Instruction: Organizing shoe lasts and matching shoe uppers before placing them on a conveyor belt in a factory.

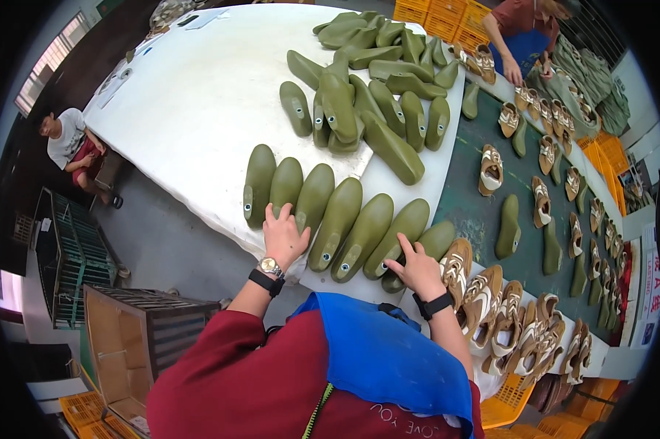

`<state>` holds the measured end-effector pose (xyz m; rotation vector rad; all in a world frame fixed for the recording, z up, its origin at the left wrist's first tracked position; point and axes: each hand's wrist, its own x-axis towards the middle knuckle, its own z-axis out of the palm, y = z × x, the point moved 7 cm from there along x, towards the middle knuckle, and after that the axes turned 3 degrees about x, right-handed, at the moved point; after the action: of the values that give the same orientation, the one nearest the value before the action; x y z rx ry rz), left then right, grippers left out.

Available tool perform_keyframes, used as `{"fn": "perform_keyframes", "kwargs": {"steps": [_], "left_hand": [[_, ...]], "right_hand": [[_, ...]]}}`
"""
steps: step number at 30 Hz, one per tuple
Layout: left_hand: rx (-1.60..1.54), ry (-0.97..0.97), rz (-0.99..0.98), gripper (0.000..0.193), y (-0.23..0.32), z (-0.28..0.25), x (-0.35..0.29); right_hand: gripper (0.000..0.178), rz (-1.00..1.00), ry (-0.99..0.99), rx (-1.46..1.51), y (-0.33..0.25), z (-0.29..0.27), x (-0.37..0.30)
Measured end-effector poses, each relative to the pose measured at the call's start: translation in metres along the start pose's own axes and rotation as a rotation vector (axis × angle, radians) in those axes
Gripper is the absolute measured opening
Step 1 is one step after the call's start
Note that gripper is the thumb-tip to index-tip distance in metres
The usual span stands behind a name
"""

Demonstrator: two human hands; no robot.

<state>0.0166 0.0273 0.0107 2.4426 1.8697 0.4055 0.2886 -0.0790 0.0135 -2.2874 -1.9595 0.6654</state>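
Note:
A row of green shoe lasts point(317, 194) lies side by side along the near edge of the white table, heel ends toward me. My left hand point(284, 239) rests at the heel end of the second last from the left point(286, 181), fingers spread and the thumb beside the third. At the right end of the row, my right hand point(418, 269) reaches over the rightmost last point(437, 240), index finger and thumb apart. Its fingertips are near the neighbouring last point(409, 219). Part of the rightmost last is hidden under that hand.
A heap of green lasts point(377, 80) covers the table's far side. To the right, a dark green conveyor belt point(465, 212) carries brown-and-white shoes point(491, 168) and lasts. More shoes point(484, 293) crowd its near edge. A co-worker point(524, 36) handles things beyond; another person point(74, 146) sits left.

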Motion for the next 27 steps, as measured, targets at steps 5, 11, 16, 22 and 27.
{"fn": "perform_keyframes", "kwargs": {"steps": [5, 11, 16, 22, 27], "left_hand": [[0.013, -0.045, 0.025, 0.043, -0.004, 0.003, 0.003], [0.038, -0.067, 0.034, 0.047, -0.012, 0.005, 0.006], [0.036, -0.086, 0.034, 0.047, -0.007, 0.006, 0.008], [0.038, -0.078, 0.059, 0.049, -0.012, 0.004, 0.010], [0.100, -0.265, 0.208, 0.053, 0.005, -0.021, 0.047]], "right_hand": [[0.071, -0.023, 0.036, 0.030, 0.006, 0.003, 0.000], [0.070, -0.037, 0.082, 0.065, 0.003, -0.002, 0.001], [0.070, -0.023, 0.080, 0.047, 0.005, -0.004, 0.000], [0.069, -0.100, 0.066, -0.002, -0.001, -0.002, -0.011], [0.070, -0.107, 0.094, -0.031, -0.004, -0.005, -0.015]]}}
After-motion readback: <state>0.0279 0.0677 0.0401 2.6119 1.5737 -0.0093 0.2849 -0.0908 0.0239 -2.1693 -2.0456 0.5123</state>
